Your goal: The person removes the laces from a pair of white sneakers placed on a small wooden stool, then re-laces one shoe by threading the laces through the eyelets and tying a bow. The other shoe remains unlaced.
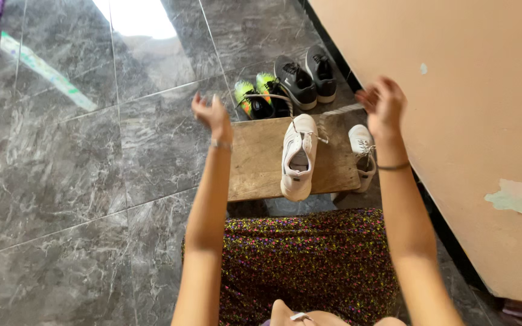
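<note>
Speckled multicoloured skirt nearest, below brown wooden surface carrying white lace-up sneaker. Left hand and right hand raised wide apart, each pinching an end of white shoelace stretched from the sneaker.

white sneaker, grey marbled floor, speckled skirt

- We see a low wooden bench standing on the grey marbled floor.
- On it lies one white sneaker.
- A second white sneaker sits at its right edge.
- Two dark pairs of shoes rest on the floor behind.
</note>
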